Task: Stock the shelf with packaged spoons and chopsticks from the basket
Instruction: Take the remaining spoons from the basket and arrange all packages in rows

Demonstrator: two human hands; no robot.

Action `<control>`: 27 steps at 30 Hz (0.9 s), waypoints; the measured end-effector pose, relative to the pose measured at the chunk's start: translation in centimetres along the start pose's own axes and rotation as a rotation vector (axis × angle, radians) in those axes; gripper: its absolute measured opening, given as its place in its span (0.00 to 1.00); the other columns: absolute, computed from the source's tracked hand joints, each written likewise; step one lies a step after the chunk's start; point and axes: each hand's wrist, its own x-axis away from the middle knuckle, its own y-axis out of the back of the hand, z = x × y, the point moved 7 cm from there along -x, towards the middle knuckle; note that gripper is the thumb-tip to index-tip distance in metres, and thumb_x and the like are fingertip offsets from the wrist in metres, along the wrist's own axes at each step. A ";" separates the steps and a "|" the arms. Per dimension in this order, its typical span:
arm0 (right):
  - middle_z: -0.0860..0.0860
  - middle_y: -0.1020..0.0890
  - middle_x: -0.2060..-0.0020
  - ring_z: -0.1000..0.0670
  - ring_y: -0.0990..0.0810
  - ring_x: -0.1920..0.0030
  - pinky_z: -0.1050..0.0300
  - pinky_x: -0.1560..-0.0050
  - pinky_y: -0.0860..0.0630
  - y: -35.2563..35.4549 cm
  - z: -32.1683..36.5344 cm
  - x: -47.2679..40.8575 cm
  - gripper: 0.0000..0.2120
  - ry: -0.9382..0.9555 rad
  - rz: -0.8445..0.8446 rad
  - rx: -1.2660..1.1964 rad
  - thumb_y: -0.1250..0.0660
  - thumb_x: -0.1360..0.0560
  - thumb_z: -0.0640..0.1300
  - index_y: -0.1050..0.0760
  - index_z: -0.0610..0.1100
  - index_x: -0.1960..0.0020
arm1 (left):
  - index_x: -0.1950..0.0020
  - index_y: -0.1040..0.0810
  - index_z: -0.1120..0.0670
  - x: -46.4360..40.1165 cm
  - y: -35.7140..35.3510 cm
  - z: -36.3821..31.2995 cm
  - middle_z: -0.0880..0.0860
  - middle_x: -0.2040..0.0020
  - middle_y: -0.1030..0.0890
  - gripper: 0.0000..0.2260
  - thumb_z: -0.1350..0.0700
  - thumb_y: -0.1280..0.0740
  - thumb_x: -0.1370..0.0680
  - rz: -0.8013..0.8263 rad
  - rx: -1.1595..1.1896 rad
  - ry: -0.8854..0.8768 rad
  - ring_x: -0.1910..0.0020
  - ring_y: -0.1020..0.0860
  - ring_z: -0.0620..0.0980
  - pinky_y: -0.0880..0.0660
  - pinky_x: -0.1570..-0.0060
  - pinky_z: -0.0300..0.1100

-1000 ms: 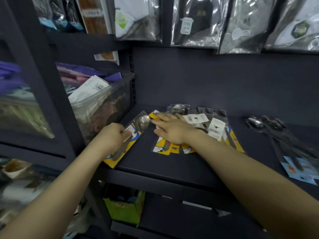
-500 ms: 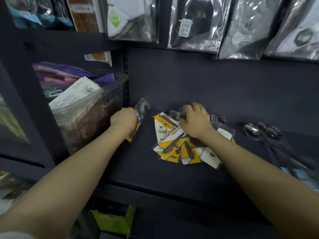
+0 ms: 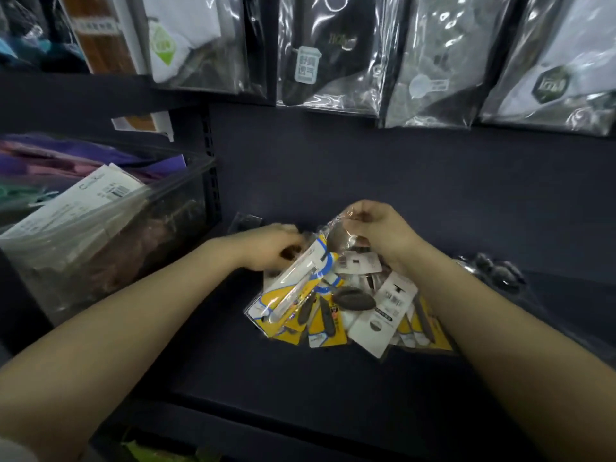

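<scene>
Mid-stocking: right hand [image 3: 376, 235] pinches clear pkg top over spoon pile [image 3: 350, 305] on shelf [image 3: 266, 371]. Left hand [image 3: 270, 248], curled at pile's left edge, grip unclear. Next, prob. lay pkg flat on pile, square it.

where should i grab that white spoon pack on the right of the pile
Take the white pack by its lower card edge, coming from the front. That corner sticks out past the pile toward the shelf front; its upper end is tucked under the right hand.
</scene>
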 end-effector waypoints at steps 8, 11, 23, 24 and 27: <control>0.52 0.22 0.66 0.60 0.25 0.70 0.68 0.73 0.30 -2.0 1.9 -1.6 0.11 0.133 0.063 -0.096 0.39 0.23 0.34 0.27 0.48 0.59 | 0.58 0.24 0.52 7.4 3.3 1.6 0.51 0.65 0.23 0.12 0.44 0.32 0.29 -0.320 0.053 0.261 0.64 0.25 0.52 0.26 0.60 0.47; 0.52 0.23 0.67 0.59 0.26 0.71 0.67 0.72 0.30 -4.1 3.0 -3.1 0.08 0.112 0.023 -0.249 0.37 0.24 0.34 0.25 0.45 0.58 | 0.58 0.22 0.55 13.6 3.7 3.9 0.55 0.64 0.21 0.12 0.45 0.33 0.28 -0.467 0.102 0.506 0.62 0.24 0.55 0.27 0.60 0.47; 0.41 0.20 0.59 0.42 0.21 0.61 0.50 0.56 0.19 -15.4 -0.9 -9.2 0.09 -0.089 0.069 0.374 0.39 0.28 0.33 0.21 0.35 0.53 | 0.40 0.30 0.57 20.4 -0.8 5.9 0.63 0.45 0.21 0.14 0.51 0.41 0.22 -0.444 0.030 0.903 0.46 0.23 0.65 0.26 0.50 0.52; 0.40 0.21 0.60 0.42 0.21 0.61 0.52 0.58 0.21 -15.2 -1.2 -9.5 0.10 -0.094 0.056 0.427 0.40 0.28 0.33 0.21 0.34 0.52 | 0.40 0.28 0.56 20.2 -0.8 5.6 0.62 0.44 0.22 0.14 0.51 0.41 0.22 -0.439 -0.009 0.866 0.46 0.24 0.64 0.26 0.49 0.53; 0.40 0.21 0.58 0.42 0.21 0.56 0.55 0.58 0.26 -15.2 -1.3 -9.6 0.06 -0.034 0.116 0.603 0.38 0.28 0.36 0.22 0.36 0.56 | 0.39 0.26 0.54 18.6 -0.6 4.3 0.58 0.38 0.27 0.16 0.49 0.43 0.23 -0.451 -0.030 0.643 0.41 0.27 0.62 0.28 0.42 0.52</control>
